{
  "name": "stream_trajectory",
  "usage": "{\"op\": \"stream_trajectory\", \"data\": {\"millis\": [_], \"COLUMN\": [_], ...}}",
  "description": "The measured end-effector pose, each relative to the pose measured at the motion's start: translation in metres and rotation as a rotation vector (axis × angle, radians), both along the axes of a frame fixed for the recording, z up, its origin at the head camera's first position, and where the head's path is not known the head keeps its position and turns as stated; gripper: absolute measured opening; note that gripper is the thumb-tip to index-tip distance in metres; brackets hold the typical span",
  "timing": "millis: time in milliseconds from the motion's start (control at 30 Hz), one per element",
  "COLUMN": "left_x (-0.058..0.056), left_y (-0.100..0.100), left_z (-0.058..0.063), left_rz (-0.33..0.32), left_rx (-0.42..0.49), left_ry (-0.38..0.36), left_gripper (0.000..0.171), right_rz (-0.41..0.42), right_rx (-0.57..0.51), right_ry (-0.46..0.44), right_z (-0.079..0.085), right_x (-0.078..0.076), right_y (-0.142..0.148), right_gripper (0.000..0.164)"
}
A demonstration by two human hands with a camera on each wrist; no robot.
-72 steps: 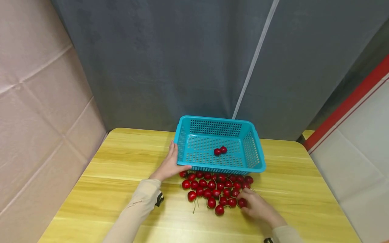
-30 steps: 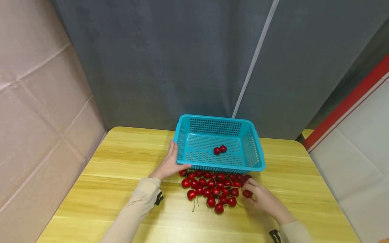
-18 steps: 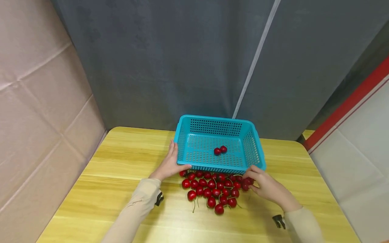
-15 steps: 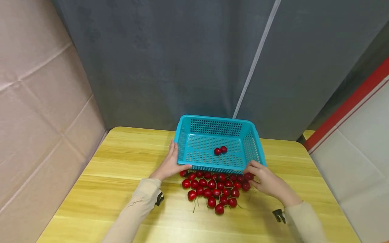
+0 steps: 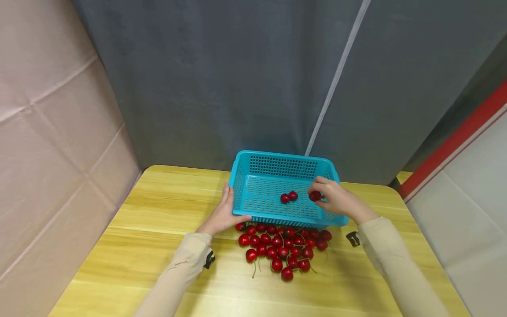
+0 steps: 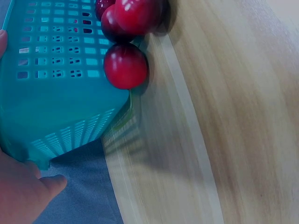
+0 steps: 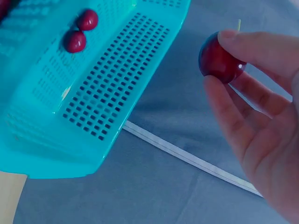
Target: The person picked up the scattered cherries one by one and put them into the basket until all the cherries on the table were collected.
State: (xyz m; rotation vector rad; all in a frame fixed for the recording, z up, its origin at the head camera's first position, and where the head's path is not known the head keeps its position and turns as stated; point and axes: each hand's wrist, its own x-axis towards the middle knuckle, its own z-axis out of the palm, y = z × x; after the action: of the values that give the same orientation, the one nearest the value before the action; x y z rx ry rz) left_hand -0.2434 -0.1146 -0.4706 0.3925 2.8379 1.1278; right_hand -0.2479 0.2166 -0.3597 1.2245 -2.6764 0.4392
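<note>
A turquoise plastic basket [image 5: 289, 219] stands at the back of the table, with two dark red cherries [image 5: 285, 198] inside. My left hand [image 5: 223, 215] rests against its front left corner, fingers straight along the left side and thumb on the front rim. Over the basket's right part, my right hand [image 5: 336, 199] pinches one cherry [image 7: 219, 60] between thumb and fingertips; a short green stem sticks up from it in the right wrist view. Many loose cherries [image 5: 277, 241], some with stems, lie on the table just in front of the basket.
The wooden table [image 5: 158, 229] ends at a dark grey curtain [image 5: 222, 88] behind the basket. A pale quilted panel [image 5: 47, 132] flanks the left side. At right stands a white panel [image 5: 483, 189] with a red edge.
My right hand has picked a cherry from the right side of the pile and carried it up over the front rim, above the basket. The left hand stays put.
</note>
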Motion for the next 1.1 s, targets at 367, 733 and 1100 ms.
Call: {"op": "stream_trajectory", "data": {"millis": [367,733,1100], "left_x": [0.000,0.000,0.002], "left_y": [0.002,0.001,0.002], "left_z": [0.001,-0.001,0.001], "left_rz": [0.005,0.016,0.018], "left_rx": [-0.007,0.001,0.012], "left_ry": [-0.008,-0.012,-0.025], "left_gripper": [0.119,0.117,0.116], "right_rz": [-0.084,-0.152,-0.291], "right_rx": [0.101,0.193,0.267], "right_ry": [-0.128,-0.239,-0.403], "right_z": [0.003,-0.012,-0.030], "right_x": [-0.057,-0.095,-0.111], "right_y": [-0.015,-0.025,-0.037], "right_gripper": [0.022,0.024,0.022]}}
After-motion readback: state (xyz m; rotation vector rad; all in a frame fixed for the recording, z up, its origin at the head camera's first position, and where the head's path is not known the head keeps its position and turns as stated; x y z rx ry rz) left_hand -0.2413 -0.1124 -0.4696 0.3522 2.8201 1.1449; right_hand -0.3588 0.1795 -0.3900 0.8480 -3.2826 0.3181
